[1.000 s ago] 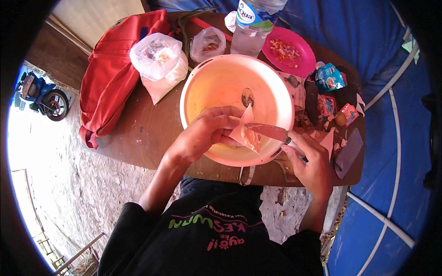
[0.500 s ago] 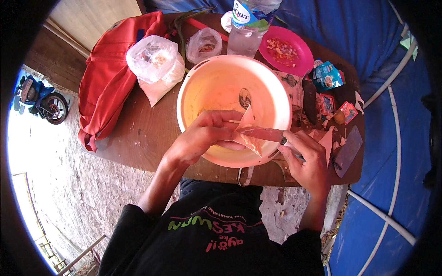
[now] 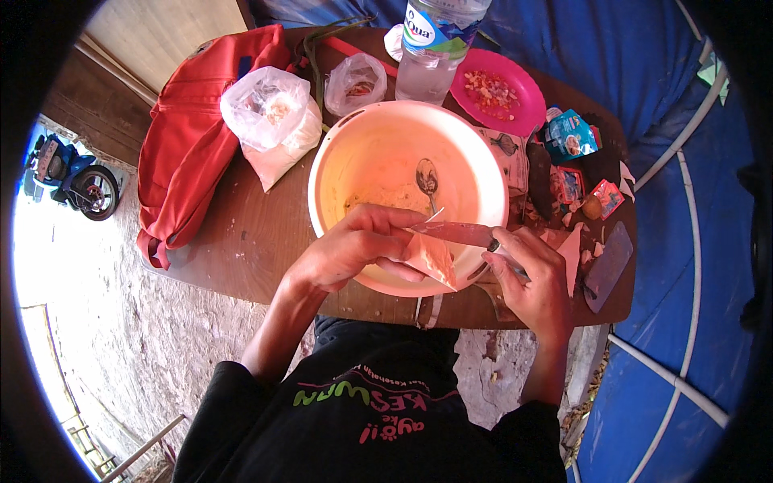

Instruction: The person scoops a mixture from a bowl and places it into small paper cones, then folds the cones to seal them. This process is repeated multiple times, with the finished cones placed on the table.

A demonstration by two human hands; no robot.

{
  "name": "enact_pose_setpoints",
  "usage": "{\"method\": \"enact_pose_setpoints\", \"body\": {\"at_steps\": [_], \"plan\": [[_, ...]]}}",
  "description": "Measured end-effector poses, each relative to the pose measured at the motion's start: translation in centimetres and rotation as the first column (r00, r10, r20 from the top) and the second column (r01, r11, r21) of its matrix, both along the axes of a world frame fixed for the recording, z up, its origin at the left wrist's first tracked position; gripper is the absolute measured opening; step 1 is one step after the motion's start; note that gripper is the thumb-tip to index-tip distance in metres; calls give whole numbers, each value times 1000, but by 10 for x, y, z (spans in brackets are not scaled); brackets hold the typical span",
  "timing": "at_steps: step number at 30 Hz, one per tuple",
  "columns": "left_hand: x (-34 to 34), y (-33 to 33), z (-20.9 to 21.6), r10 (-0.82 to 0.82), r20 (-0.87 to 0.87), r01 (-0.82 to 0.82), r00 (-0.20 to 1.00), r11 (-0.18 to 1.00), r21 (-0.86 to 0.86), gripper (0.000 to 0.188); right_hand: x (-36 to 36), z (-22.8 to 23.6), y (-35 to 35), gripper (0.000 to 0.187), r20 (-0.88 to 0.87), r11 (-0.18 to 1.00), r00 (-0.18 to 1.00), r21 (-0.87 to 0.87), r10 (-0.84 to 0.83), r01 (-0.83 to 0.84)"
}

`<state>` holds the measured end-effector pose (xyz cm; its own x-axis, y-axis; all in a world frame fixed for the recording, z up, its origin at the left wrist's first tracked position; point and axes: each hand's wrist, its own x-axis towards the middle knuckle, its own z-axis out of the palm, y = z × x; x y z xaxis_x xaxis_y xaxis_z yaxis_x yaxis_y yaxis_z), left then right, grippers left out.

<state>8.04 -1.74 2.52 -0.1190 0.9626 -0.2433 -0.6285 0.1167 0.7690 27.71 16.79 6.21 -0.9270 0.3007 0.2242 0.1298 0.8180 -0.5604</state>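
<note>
My left hand grips a thin, pale triangular piece with a moist orange-pink paste on it; its exact kind I cannot make out. One corner points down toward me. In my right hand is a knife with a pale handle, its smeared blade pointing left along the upper edge of the piece. Both hands are over the near side of a large white basin. Inside the basin lie a metal spoon and a smear of paste on the bottom, partly behind my left hand.
Beyond the basin stand a large water bottle, a pink plate of chopped pieces and two plastic bags. A red bag lies left. To the right are packets, scraps and a translucent flat sheet.
The triangular piece has turned in my left hand, so its upper point no longer stands up above the blade. My left hand has shifted slightly nearer me. More of the spoon shows.
</note>
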Motion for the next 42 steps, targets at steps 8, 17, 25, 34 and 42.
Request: {"method": "enact_pose_setpoints", "body": {"at_steps": [8, 17, 25, 34, 42], "plan": [[2, -1, 2, -22, -35, 22, 999, 1000, -2, 50, -1, -5, 0, 29, -28, 997, 998, -61, -47, 45], [5, -3, 3, -17, -131, 19, 991, 1000, 15, 46, -1, -3, 1, 30, 3, 986, 999, -164, -37, 38], [7, -2, 3, -39, -240, 48, 970, 998, 33, 36, 1, -4, 2, 30, 27, 983, 998, -172, -61, 65], [11, 2, 0, 231, 33, -231, 973, 973, 6, 40, 9, 6, -7, 35, 125, 652, 976, -728, -177, 212], [27, 15, 2, 468, 44, -470, 883, 877, 102, 46, 8, 15, -53, 39, 201, 728, 977, -659, -71, 189]]}}
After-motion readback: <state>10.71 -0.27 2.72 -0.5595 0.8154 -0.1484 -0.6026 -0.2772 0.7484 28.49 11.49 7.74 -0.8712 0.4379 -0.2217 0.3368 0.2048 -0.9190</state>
